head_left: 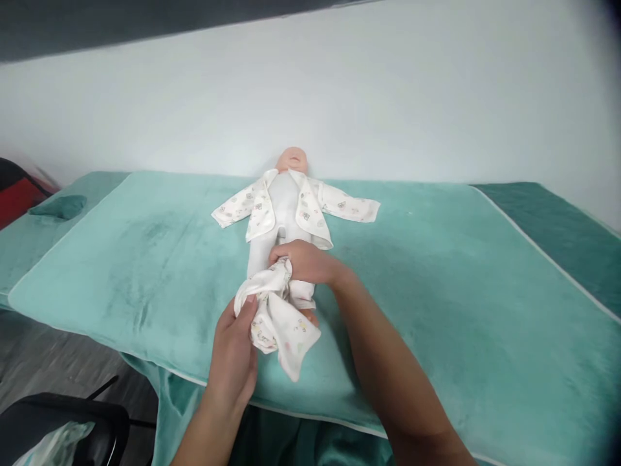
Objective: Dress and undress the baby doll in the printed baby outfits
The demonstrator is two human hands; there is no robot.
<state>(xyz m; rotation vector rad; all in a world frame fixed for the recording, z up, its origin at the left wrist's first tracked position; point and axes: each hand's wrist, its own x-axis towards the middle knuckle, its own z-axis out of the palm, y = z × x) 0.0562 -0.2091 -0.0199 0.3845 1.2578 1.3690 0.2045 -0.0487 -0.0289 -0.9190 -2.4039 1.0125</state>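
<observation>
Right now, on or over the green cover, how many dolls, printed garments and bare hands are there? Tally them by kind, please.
Doll: 1
Printed garments: 2 (open jacket, bunched garment)
Bare hands: 2 (left hand, right hand)
Total: 5

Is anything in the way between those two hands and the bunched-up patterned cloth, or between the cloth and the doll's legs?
Nothing visible: the left hand and right hand both hold the patterned cloth directly. The cloth is bunched at the doll's lower legs, with no other object showing between; one foot is hidden.
</observation>
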